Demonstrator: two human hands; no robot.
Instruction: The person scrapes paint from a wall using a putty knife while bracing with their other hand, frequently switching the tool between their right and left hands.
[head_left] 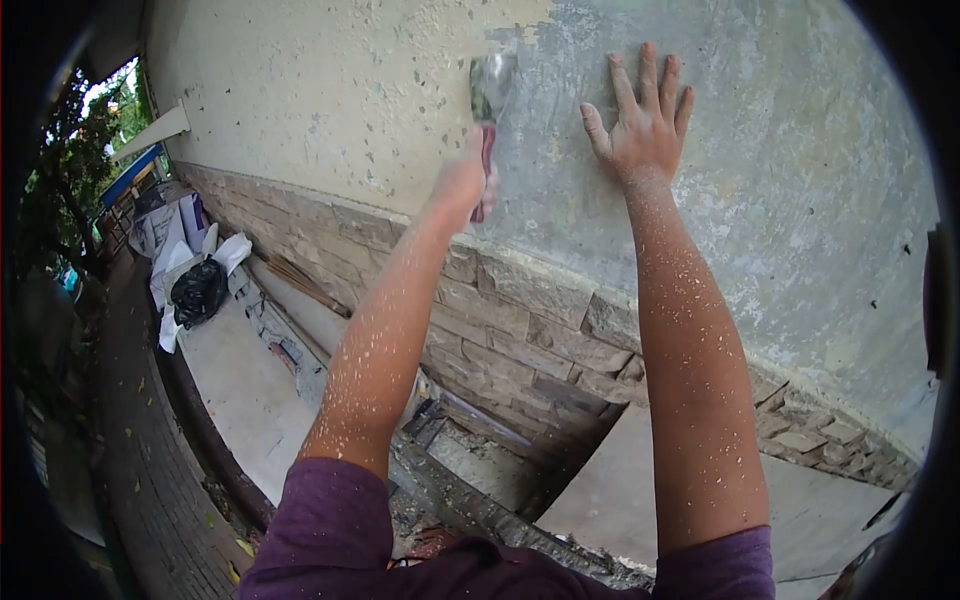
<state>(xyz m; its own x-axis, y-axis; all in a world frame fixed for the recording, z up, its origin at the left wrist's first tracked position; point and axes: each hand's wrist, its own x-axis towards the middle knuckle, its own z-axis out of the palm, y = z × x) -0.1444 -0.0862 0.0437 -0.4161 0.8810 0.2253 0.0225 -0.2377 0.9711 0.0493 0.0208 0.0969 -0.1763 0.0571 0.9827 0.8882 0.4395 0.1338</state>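
Note:
My left hand [465, 187] is closed around the dark red handle of a scraper [493, 88], blurred a little by motion. Its wide metal blade points up and lies against the wall, along the border between the cream paint [330, 110] and the bare grey surface [780, 170]. To the right, my right hand [645, 130] rests flat on the grey part with fingers spread, holding nothing. Pale paint flecks and dust cover both forearms.
Below the paint runs a band of stone cladding [510, 290]. A black plastic bag [199, 292] and white sacks lie on the ledge at left, near thin sticks [305, 283]. A paved path [150, 450] passes along the far left.

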